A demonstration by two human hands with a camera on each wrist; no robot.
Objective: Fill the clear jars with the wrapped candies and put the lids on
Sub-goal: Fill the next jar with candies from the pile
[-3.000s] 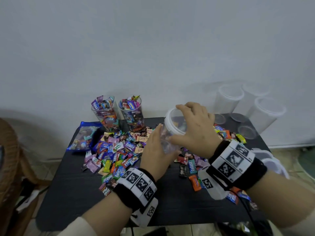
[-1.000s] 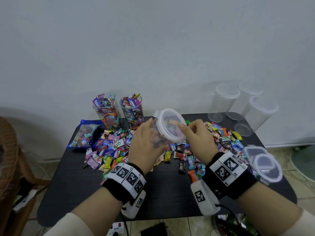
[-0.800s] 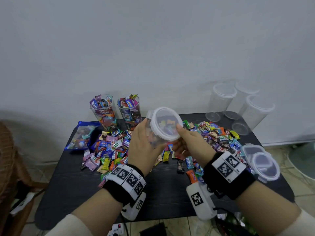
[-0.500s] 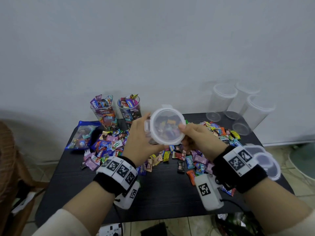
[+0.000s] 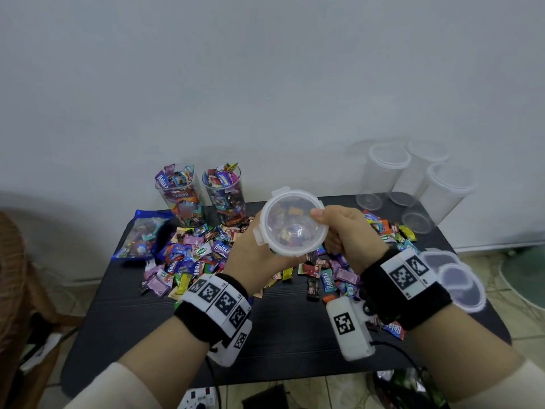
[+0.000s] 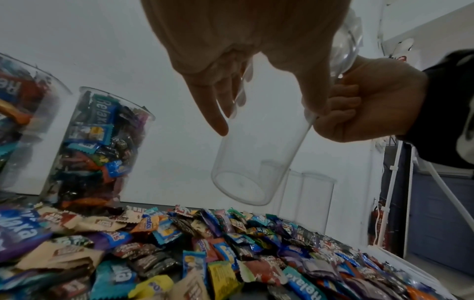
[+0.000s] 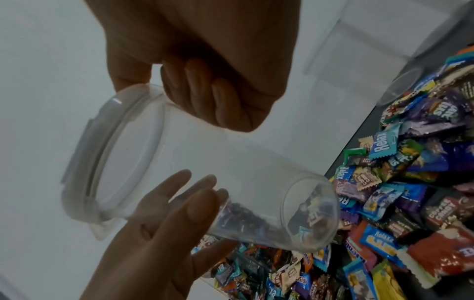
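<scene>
Left hand (image 5: 259, 258) wraps empty clear jar (image 6: 251, 162) | right hand (image 5: 351, 237) pinches lid (image 5: 290, 221) rim | light, slick, thin-walled: likely grip mid-body, don't squeeze

A plain white wall (image 5: 265, 84) fills the upper two thirds of the head view. Below it stands a black counter (image 5: 280, 335) with a ridged top. A brown wicker chair (image 5: 11, 276) sits at the left edge. Pale floor tiles (image 5: 339, 391) show along the bottom, where a white power strip (image 5: 197, 399) lies.
</scene>
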